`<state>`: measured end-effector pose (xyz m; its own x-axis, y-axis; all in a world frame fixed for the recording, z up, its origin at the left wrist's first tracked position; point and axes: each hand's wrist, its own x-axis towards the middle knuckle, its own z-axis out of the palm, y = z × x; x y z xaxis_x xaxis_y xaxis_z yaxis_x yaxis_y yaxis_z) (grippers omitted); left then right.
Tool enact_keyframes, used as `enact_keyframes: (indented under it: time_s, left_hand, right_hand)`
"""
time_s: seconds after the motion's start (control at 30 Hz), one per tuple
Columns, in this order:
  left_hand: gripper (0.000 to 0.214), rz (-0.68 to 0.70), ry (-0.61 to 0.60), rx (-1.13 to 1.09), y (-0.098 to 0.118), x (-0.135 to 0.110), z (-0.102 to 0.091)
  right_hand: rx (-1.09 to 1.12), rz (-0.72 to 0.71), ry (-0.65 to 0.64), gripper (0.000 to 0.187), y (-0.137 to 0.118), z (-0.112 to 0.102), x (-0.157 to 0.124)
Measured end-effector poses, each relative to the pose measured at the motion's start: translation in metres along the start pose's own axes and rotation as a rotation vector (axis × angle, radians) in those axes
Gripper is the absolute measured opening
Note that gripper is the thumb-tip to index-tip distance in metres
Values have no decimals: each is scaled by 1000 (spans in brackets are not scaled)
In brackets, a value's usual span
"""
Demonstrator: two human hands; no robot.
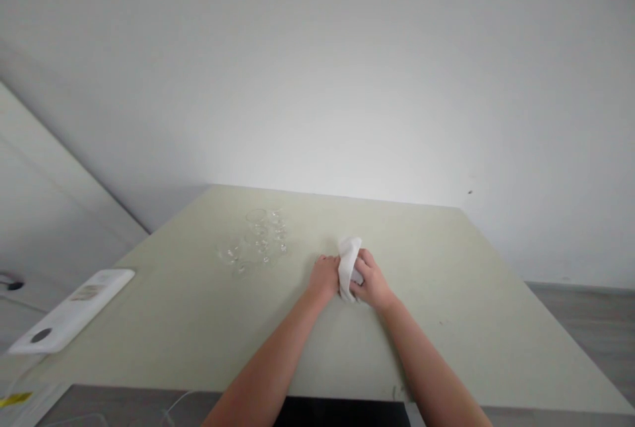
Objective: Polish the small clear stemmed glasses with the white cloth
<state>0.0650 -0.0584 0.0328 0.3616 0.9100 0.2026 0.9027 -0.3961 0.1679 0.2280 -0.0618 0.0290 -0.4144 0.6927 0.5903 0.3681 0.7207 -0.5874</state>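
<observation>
A white cloth or tissue (348, 267) is bunched between my two hands above the middle of the table. My left hand (326, 275) closes against its left side, with most of its fingers hidden from view. From the right, the curled fingers of my right hand (370, 281) press into the folds of the cloth. Whether a glass is wrapped inside it, I cannot tell. Several clear stemmed glasses (258, 238) stand in a group to the left of my hands, their outlines faint against the tabletop.
The pale table (446, 348) meets a plain wall (367, 83) at the back. A white power strip (74, 311) lies along the left edge, with a cable running off it. Something black (342, 412) sits at the front edge between my forearms.
</observation>
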Motion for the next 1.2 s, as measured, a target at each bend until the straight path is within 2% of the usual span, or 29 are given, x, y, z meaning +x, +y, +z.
enact_keyframes:
  time_s: [0.07,0.2,0.27,0.37,0.43,0.5,0.57,0.7,0.83,0.93,1.0,1.2]
  left_hand:
    - [9,-7,15,-25,-1,0,-1]
    - [23,6,167,36,-1,1,0]
    - [29,10,142,49,0,2,2]
    - [25,-45,48,-8,-1,4,3]
    - [20,-86,6,-41,-3,6,2]
    - [21,-108,12,-65,-5,8,-1]
    - [25,-123,45,-84,-7,8,-4]
    - [24,-162,71,-80,-8,3,-9]
    - [30,0,79,7,-7,-2,-9]
    - [31,123,109,64,-5,-4,-7]
    - [32,152,126,77,-5,-5,-6]
    - [31,172,69,66,-8,-6,-7]
  right_hand:
    - [-30,-44,0,32,-3,2,0]
    - [131,234,181,29,1,12,-1]
    - [158,274,164,27,5,12,-2]
    - [30,80,37,36,3,4,-3]
    - [-47,-33,-4,40,-3,-1,-3]
    - [-14,-50,0,39,-8,-3,-3]
    - [138,45,36,42,-10,-1,-3]
    - [444,370,91,43,-4,6,-2]
    - [530,439,42,37,2,8,0]
    - [538,462,74,28,3,6,1]
    - [514,468,90,25,5,5,1]
    - [303,465,-32,24,8,5,-1]
